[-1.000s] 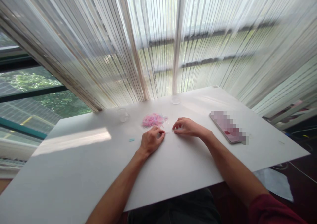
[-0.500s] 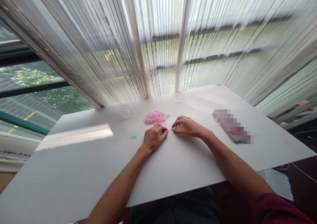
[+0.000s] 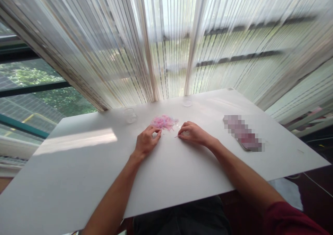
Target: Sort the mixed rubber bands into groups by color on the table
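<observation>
My left hand rests at the near left side of a heap of thin pink and pale-blue strands. Its thumb and forefinger are pinched together; whatever lies between them is too small to make out. To the right, my right hand pinches a short thin pale strand, whose end pokes out left of the fingertips. A gap of bare white tabletop separates the two hands. A few tiny loose bits lie just in front of the heap.
Toward the back of the white table stand a clear container and a clear round lid or dish. A phone-like object, blurred out, lies at the right. Striped sheer curtains hang along the far edge.
My hands have drawn apart, the left one moving left. The thin strand that stretched between them now shows only at my right fingertips. The small blue piece is hidden by my left hand.
</observation>
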`<state>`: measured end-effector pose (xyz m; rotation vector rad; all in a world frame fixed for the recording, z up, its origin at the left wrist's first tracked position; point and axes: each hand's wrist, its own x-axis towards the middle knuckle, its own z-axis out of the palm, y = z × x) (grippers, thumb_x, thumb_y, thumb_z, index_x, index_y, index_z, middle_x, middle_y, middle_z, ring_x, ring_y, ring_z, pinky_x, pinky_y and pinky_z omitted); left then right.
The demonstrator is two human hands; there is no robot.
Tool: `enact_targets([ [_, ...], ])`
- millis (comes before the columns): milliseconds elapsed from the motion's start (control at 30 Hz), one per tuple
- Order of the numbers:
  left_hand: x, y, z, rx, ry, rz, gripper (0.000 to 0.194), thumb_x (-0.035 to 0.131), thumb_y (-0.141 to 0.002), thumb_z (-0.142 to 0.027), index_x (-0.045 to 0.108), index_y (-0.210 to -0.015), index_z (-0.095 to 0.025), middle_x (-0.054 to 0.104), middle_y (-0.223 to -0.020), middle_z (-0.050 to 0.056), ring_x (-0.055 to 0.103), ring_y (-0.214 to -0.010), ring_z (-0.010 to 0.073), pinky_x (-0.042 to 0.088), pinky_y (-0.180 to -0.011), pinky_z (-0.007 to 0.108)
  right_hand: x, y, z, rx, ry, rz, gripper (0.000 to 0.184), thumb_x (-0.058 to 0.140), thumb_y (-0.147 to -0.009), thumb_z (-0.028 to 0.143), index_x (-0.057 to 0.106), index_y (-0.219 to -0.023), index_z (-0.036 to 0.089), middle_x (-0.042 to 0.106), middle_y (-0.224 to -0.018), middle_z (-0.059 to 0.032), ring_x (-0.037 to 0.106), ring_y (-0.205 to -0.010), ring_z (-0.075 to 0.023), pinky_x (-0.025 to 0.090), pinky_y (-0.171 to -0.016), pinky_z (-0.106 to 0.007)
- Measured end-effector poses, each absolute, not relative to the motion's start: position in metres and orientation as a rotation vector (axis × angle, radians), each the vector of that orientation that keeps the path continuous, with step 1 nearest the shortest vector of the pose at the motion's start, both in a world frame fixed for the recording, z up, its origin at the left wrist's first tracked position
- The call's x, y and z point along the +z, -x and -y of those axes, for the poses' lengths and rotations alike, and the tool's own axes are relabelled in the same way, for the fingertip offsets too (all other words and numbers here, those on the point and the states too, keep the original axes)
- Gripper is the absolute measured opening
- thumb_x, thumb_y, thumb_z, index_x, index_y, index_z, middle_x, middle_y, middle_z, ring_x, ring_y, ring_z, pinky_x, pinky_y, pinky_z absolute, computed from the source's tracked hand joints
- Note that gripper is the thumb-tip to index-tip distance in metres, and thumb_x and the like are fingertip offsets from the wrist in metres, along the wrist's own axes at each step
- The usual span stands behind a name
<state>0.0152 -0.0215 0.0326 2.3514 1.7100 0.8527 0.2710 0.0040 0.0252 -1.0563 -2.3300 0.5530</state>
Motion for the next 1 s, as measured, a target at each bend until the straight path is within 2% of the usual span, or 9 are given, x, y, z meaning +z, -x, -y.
enact_targets([
  [333, 0.029, -0.02, 0.022, 0.777, -2.388, -1.699, 0.015, 0.059, -0.092, -0.029, 0.073, -0.091, -0.023, 0.071, -0.096, 0.001, 0.063, -0.07, 0.0129, 0.046, -0.063, 0.023, 0.022, -0.258, -0.003, 0.473, 1.05, 2.323, 0.006, 0.071, -0.083, 0.018, 0.076, -0.082, 0.02, 0.068, -0.087, -0.007, 0.06, -0.086, -0.0211, 0.048, -0.085, -0.035],
  [400, 0.029, -0.021, 0.024, 0.779, -2.374, -1.69, 0.015, 0.059, -0.092, -0.03, 0.073, -0.092, -0.024, 0.071, -0.096, 0.001, 0.063, -0.071, 0.0128, 0.046, -0.064, 0.023, 0.025, -0.262, -0.002, 0.495, 1.055, 2.337, 0.006, 0.071, -0.084, 0.021, 0.076, -0.086, 0.02, 0.068, -0.09, -0.0076, 0.06, -0.089, -0.0219, 0.048, -0.087, -0.036],
  [533, 0.028, -0.033, 0.032, 0.752, -2.391, -1.611, 0.014, 0.065, -0.089, -0.033, 0.072, -0.097, -0.024, 0.07, -0.097, 0.0, 0.063, -0.071, 0.0132, 0.047, -0.065, 0.024, 0.035, -0.281, -0.003, 0.571, 1.138, 2.383, 0.021, 0.073, -0.08, 0.026, 0.074, -0.101, 0.019, 0.068, -0.099, -0.009, 0.06, -0.098, -0.0245, 0.048, -0.09, -0.036],
  [633, 0.026, -0.047, 0.036, 0.717, -2.408, -1.558, 0.016, 0.067, -0.087, -0.034, 0.072, -0.1, -0.025, 0.069, -0.098, 0.0, 0.064, -0.075, 0.0135, 0.048, -0.065, 0.023, 0.042, -0.294, -0.005, 0.653, 1.217, 2.382, 0.022, 0.072, -0.081, 0.028, 0.074, -0.102, 0.02, 0.067, -0.096, -0.0082, 0.061, -0.096, -0.0237, 0.05, -0.086, -0.034],
  [1000, 0.021, -0.059, 0.03, 0.67, -2.403, -1.574, 0.015, 0.062, -0.092, -0.033, 0.075, -0.095, -0.026, 0.069, -0.094, -0.001, 0.065, -0.081, 0.0139, 0.046, -0.067, 0.022, 0.043, -0.294, -0.008, 0.731, 1.199, 2.385, 0.012, 0.068, -0.082, 0.025, 0.078, -0.088, 0.023, 0.069, -0.089, -0.0049, 0.062, -0.091, -0.0211, 0.048, -0.082, -0.03],
])
